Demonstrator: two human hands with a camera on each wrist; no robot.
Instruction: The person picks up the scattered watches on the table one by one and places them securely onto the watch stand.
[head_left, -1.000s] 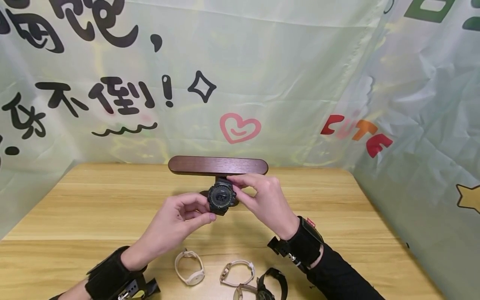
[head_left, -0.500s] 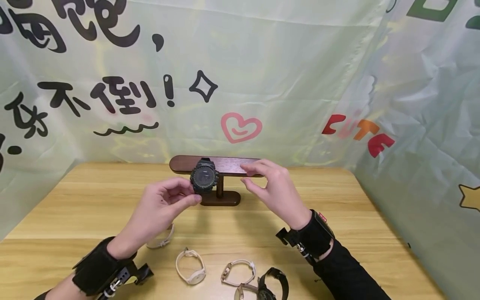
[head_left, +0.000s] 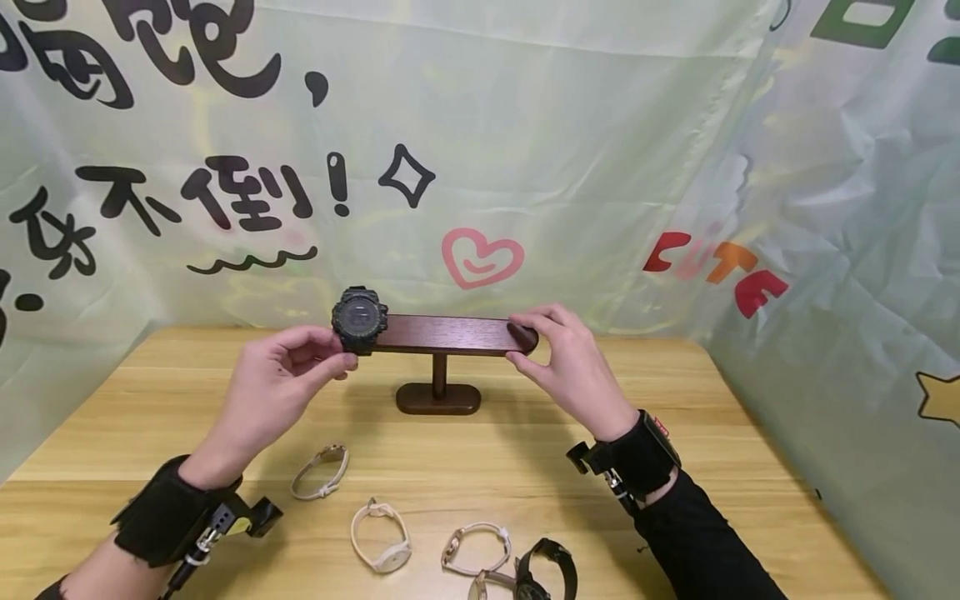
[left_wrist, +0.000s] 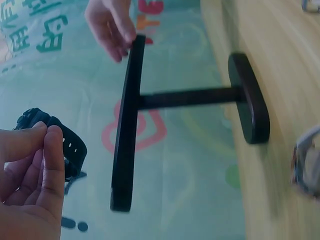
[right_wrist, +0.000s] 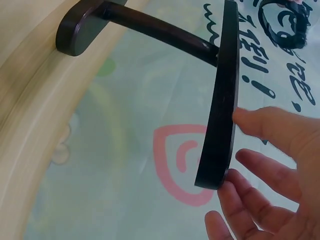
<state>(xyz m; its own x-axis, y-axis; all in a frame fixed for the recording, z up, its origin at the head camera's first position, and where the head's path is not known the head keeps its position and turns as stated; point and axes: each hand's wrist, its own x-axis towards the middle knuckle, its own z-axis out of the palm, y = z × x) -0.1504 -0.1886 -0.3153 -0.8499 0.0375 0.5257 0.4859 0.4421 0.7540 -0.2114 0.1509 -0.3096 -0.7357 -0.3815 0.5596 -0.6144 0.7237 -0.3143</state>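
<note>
watch (head_left: 360, 320) at stand (head_left: 438, 335) left end | wristwatches (head_left: 382, 534) before stand

Light wooden tabletop (head_left: 112, 417). Dark stand (head_left: 438, 398) on it, between left hand (head_left: 270, 392) and right hand (head_left: 570, 367). Nearer than both hands, loose watches: beige (head_left: 321, 472), white (head_left: 382, 537), pink (head_left: 475, 546), black (head_left: 546, 571).
</note>
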